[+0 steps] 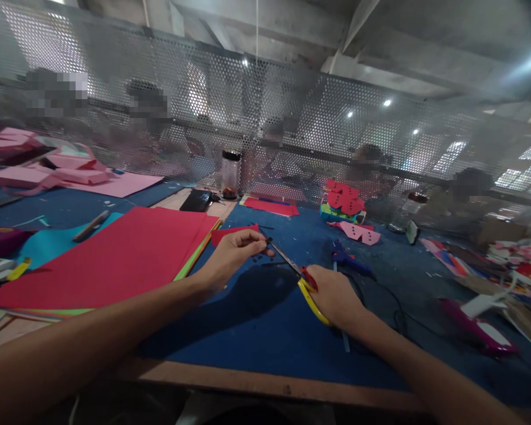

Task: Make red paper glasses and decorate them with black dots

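My right hand (336, 298) is closed around the yellow-and-red handles of a pair of scissors (287, 260). The blades point up and left, and their tips meet a small black piece (269, 240), which looks like paper. Thumb and fingers of my left hand (230, 255) pinch that piece. Several tiny black bits (257, 258) lie on the blue mat (248, 336) below the fingertips. Just behind my left hand is a red paper piece (225, 232). Whether the blades are fully closed is too small to tell.
Large red sheets (124, 254) lie on other colours at left, near a cutter knife (91, 226). A blue glue gun (351, 260) with a black cord lies at right. Behind stand a jar (230, 175) and red cut-outs (345, 199). A perforated metal screen (292, 112) bounds the table.
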The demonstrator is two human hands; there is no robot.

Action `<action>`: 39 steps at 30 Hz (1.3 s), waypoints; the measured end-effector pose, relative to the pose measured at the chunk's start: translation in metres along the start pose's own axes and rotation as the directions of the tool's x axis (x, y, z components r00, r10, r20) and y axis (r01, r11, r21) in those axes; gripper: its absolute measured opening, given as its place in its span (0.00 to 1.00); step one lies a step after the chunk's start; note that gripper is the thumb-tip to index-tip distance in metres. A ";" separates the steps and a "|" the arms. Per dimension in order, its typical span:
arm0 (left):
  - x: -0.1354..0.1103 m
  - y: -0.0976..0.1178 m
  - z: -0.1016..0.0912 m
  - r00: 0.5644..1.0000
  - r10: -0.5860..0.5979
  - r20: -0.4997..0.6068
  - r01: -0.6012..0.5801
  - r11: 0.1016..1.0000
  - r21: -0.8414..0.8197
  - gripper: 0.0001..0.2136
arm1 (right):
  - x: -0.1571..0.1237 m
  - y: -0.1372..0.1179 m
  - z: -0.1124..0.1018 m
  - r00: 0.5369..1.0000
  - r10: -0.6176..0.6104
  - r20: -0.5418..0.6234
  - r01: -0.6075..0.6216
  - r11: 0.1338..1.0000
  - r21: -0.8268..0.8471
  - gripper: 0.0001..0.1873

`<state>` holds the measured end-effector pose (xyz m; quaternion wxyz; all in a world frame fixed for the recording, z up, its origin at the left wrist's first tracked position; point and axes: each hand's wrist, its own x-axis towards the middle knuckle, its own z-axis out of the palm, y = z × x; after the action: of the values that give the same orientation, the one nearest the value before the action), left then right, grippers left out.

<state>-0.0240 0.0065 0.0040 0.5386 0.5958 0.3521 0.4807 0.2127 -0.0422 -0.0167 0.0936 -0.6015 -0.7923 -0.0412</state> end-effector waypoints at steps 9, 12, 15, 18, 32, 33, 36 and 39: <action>0.001 -0.002 -0.002 1.000 0.015 -0.003 -0.015 0.999 0.040 0.05 | -0.001 0.001 0.002 1.000 0.004 0.005 -0.004 1.000 -0.003 0.09; 0.000 0.000 -0.003 0.999 0.036 -0.014 -0.034 0.993 0.110 0.06 | 0.000 0.002 0.003 1.000 0.006 0.008 -0.006 1.000 -0.012 0.09; 0.001 -0.001 -0.004 0.999 0.041 -0.023 -0.038 0.991 0.125 0.06 | 0.001 0.002 0.003 1.000 0.000 0.009 0.001 1.000 -0.019 0.08; 0.002 -0.001 -0.004 0.999 0.036 -0.028 -0.033 0.994 0.108 0.06 | 0.001 0.002 0.003 1.000 0.008 -0.010 -0.008 1.000 -0.022 0.07; -0.001 0.000 -0.001 0.999 0.025 -0.030 -0.024 0.999 0.037 0.05 | 0.000 -0.001 0.000 0.999 -0.007 -0.041 0.004 0.999 -0.054 0.08; -0.001 0.000 -0.001 0.999 0.024 -0.031 -0.023 0.999 0.032 0.05 | 0.000 0.000 0.000 0.999 -0.009 -0.039 0.006 0.999 -0.054 0.08; -0.001 -0.001 -0.002 0.999 0.016 -0.036 -0.015 0.999 0.029 0.06 | 0.001 0.000 0.001 1.000 -0.005 -0.031 0.003 0.998 -0.067 0.08; -0.001 -0.001 -0.002 0.999 0.023 -0.039 -0.022 0.999 0.031 0.06 | 0.001 0.000 0.001 0.999 0.008 -0.033 -0.011 0.997 -0.082 0.08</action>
<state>-0.0263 0.0060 0.0032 0.5171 0.5983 0.3630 0.4929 0.2124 -0.0413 -0.0178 0.0820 -0.6079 -0.7853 -0.0834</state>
